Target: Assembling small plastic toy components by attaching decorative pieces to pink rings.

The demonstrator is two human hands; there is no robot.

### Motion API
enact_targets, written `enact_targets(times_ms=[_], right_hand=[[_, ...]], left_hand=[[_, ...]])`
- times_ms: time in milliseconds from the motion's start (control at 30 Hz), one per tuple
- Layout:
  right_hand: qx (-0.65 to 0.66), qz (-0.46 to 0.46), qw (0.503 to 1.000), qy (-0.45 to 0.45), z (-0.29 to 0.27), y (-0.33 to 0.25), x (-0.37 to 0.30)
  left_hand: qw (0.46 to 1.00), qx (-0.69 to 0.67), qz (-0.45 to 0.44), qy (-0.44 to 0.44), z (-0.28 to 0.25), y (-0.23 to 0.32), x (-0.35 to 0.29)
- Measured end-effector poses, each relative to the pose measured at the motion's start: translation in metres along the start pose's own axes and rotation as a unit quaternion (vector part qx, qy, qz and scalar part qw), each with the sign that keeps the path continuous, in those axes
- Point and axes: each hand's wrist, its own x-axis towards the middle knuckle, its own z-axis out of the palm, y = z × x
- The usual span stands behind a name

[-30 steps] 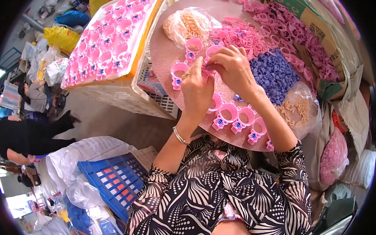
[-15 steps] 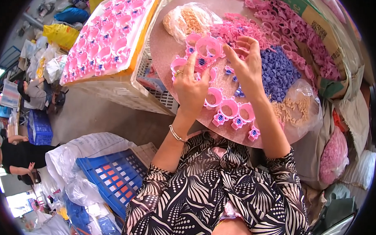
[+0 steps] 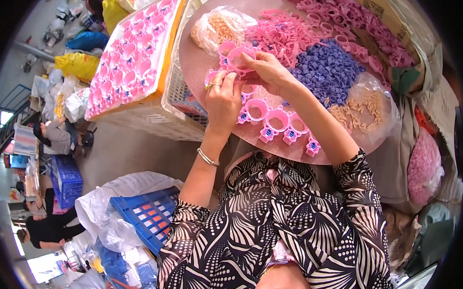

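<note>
My right hand (image 3: 272, 74) is closed with thumb and fingers on a pink plastic ring piece (image 3: 231, 61) near the left side of the round table (image 3: 190, 62). Close beside it, my left hand (image 3: 222, 101) has its fingers bent together; what lies in its fingertips is hidden. More pink ring pieces show around and under both hands. Nearer me, a row of pink ring pieces (image 3: 277, 128) with small blue striped parts lies along the table's front edge. Beyond my right forearm are a heap of blue parts (image 3: 328, 67) and a heap of small pink parts (image 3: 273, 38).
Clear bags of tan pieces lie at the table's far left (image 3: 218, 30) and right (image 3: 360, 117). More pink ring pieces (image 3: 375, 30) pile beside a carton. A tray of finished-looking pink pieces (image 3: 129, 66) rests on a white crate at left. A blue basket (image 3: 147, 213) stands lower left.
My right hand has come down leftward from above the heaps and now pinches the pink ring piece. My left hand's fingers, stretched out before, are drawn together. The view has shifted slightly.
</note>
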Motion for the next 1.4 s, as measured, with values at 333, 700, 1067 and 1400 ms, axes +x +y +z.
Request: enact_targets(times_ms=[333, 700, 1067, 1400], right_hand=[[-0.018, -0.054, 0.998, -0.038, -0.022, -0.011, -0.027], [-0.2, -0.132, 0.971, 0.022, -0.054, -0.032, -0.041], [-0.183, -0.076, 0.979, 0.049, -0.052, -0.001, -0.061], [-0.467, -0.222, 0.851, 0.086, -0.042, -0.044, 0.039]], left_hand=[[0.998, -0.049, -0.05, 0.0, -0.005, 0.042, 0.006], [0.991, -0.085, -0.1, 0.012, 0.001, 0.044, 0.009], [0.991, -0.097, -0.088, -0.013, 0.014, 0.052, -0.006], [0.96, -0.015, -0.267, 0.087, -0.028, -0.026, -0.015]])
